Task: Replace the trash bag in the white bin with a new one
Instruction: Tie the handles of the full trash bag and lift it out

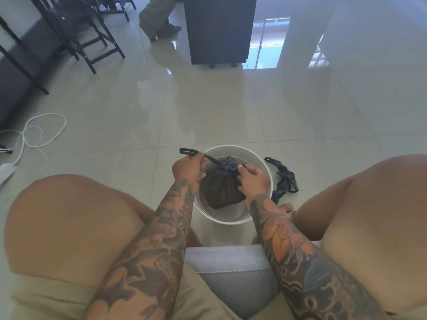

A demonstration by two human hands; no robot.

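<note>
A round white bin [231, 219] stands on the tiled floor between my knees. Inside it sits a black trash bag [220, 188], bunched and tied at its top. My left hand [188, 166] grips one black handle strap of the bag, pulled out to the left over the bin's rim. My right hand [253, 179] holds the bag near its knotted neck, fingers pressed on the plastic. A second black bag [284, 179] lies crumpled on the floor just right of the bin.
I sit on a grey cushion [231, 269]. A white cable [34, 135] loops on the floor at the left. Dark chairs [76, 31] stand at the back left, a dark wheeled cabinet [219, 28] at the back centre. Another person's legs [157, 17] are beside it.
</note>
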